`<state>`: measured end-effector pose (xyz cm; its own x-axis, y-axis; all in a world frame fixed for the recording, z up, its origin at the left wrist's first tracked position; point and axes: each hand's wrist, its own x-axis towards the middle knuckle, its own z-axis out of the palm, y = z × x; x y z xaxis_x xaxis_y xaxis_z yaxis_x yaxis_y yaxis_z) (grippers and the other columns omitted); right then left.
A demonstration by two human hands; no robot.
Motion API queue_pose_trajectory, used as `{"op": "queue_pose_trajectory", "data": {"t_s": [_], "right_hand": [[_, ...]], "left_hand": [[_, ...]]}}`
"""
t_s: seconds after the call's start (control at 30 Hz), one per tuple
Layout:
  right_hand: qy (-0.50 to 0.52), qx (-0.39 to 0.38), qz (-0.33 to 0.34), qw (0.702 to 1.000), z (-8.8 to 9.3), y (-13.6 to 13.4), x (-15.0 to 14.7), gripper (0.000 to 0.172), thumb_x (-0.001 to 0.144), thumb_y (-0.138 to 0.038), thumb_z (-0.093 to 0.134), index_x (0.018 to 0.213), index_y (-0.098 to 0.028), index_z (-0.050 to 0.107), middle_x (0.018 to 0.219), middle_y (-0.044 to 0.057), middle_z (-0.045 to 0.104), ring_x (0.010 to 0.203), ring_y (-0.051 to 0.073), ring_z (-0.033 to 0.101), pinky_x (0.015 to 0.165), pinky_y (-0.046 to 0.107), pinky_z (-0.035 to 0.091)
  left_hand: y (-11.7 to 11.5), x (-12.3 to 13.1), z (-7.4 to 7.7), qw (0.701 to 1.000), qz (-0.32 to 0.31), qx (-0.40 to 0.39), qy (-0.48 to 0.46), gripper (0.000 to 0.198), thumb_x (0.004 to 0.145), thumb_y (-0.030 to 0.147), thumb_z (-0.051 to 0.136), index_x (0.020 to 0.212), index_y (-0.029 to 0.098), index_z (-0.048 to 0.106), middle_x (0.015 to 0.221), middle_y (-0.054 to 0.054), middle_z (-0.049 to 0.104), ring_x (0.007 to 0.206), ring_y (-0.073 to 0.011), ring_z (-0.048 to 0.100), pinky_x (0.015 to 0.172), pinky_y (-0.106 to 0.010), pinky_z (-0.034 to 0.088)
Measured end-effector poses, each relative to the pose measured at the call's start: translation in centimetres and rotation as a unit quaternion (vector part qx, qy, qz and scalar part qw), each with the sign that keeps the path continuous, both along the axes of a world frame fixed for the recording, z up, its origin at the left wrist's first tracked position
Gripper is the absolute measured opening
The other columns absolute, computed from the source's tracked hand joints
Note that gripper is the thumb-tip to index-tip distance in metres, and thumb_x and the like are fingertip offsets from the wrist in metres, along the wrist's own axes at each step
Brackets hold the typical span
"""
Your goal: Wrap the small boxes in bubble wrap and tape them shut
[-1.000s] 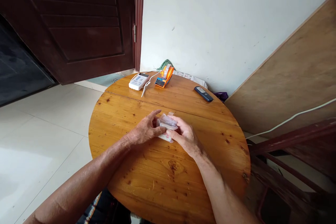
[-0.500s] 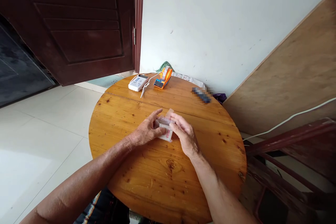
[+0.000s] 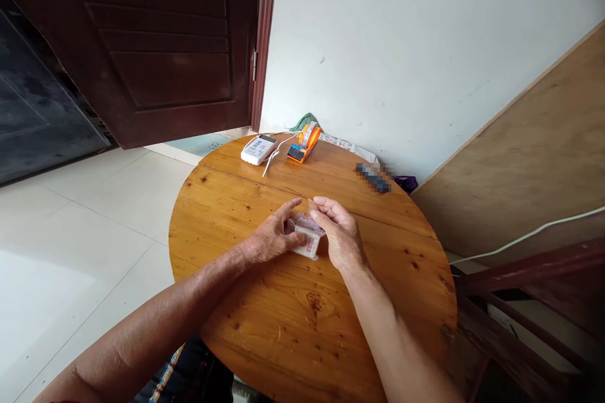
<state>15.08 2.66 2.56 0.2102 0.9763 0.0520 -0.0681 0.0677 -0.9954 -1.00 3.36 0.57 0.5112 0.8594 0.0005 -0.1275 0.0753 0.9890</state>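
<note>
On the round wooden table (image 3: 227, 220) lies a small white box with red print (image 3: 308, 245), partly wrapped in clear plastic film (image 3: 306, 224). My left hand (image 3: 274, 236) grips the box's left side, its thumb on top and its index finger stretched out beyond it. My right hand (image 3: 341, 233) is closed at the box's far right side, with thumb and index finger pinching the edge of the film. A small brownish flap (image 3: 312, 204) shows at those fingertips.
Toward the back of the table are a white device (image 3: 258, 150) with a white cable, an orange tape dispenser (image 3: 305, 143) and a dark blurred object (image 3: 373, 177). A purple item (image 3: 405, 183) lies near the wall.
My right thumb and index finger have closed on the film and flap at the box's far side. The whole view has shifted slightly. My left hand still holds the box.
</note>
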Motion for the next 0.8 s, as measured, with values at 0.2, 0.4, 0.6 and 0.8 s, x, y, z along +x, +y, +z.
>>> {"op": "queue_pose_trajectory", "data": {"t_s": [0.2,0.4,0.6,0.8], "right_hand": [[-0.061,0.069,0.006,0.996,-0.7,-0.5,0.1,0.025,0.072,-0.030,0.072,0.095,-0.021,0.066,0.081,0.000,0.068,0.072,0.016,0.062,0.072,0.031,0.052],[-0.161,0.136,0.034,0.977,-0.4,-1.2,0.0,0.021,0.080,-0.024,0.063,0.101,-0.023,0.063,0.080,-0.001,0.065,0.070,0.013,0.061,0.071,0.028,0.051],[-0.223,0.152,0.040,0.962,-0.4,-1.6,-0.1,0.031,0.084,-0.021,0.056,0.114,-0.025,0.058,0.082,-0.002,0.062,0.070,0.014,0.060,0.073,0.030,0.053],[-0.296,0.180,0.057,0.936,0.0,-1.8,0.1,0.034,0.085,-0.018,0.053,0.118,-0.025,0.057,0.085,0.000,0.066,0.078,0.015,0.064,0.083,0.032,0.053]], "left_hand": [[0.0,0.1,0.5,1.000,0.006,-0.008,0.008,0.089,0.073,0.028,0.073,0.150,0.016,0.029,0.099,-0.004,0.060,0.075,-0.0131,0.053,0.066,-0.027,0.042],[0.2,0.2,0.8,0.998,0.037,0.031,0.049,0.080,0.077,0.021,0.065,0.149,0.013,0.031,0.100,-0.005,0.061,0.080,-0.0143,0.055,0.074,-0.029,0.044],[0.4,0.3,0.6,0.991,0.053,0.075,0.101,0.071,0.081,0.025,0.064,0.146,0.011,0.038,0.098,-0.005,0.064,0.081,-0.0155,0.057,0.075,-0.029,0.045],[0.5,0.6,0.2,0.989,0.063,0.099,0.085,0.061,0.086,0.033,0.062,0.140,0.013,0.044,0.096,-0.005,0.067,0.087,-0.0169,0.061,0.081,-0.030,0.046]]}}
